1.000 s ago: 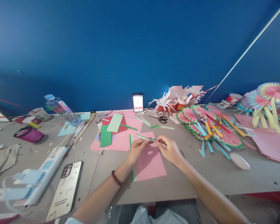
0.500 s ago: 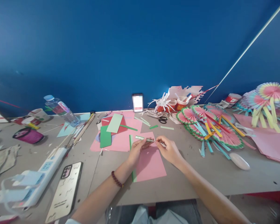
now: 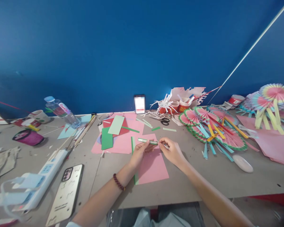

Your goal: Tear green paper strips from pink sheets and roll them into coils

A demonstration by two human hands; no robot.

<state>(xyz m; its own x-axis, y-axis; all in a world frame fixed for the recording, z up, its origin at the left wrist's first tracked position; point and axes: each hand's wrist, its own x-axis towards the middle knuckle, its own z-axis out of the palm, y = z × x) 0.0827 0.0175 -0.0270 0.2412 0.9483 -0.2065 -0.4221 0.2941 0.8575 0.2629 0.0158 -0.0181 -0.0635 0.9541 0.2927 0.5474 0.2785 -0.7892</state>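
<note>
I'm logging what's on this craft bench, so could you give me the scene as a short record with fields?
Left hand: holds a narrow green-edged pale strip
Right hand: at the strip's right end; exact grip unclear
Below hands: pink sheet, green along its left edge
Left side: phone, power strip, clear bottle
Right side: pleated paper fans, black-handled scissors
Back: lit screen before a blue wall

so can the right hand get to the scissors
Probably yes: the scissors lie just beyond the right hand, with only a loose pale green strip near the way, though that hand is busy at the held strip.
</note>
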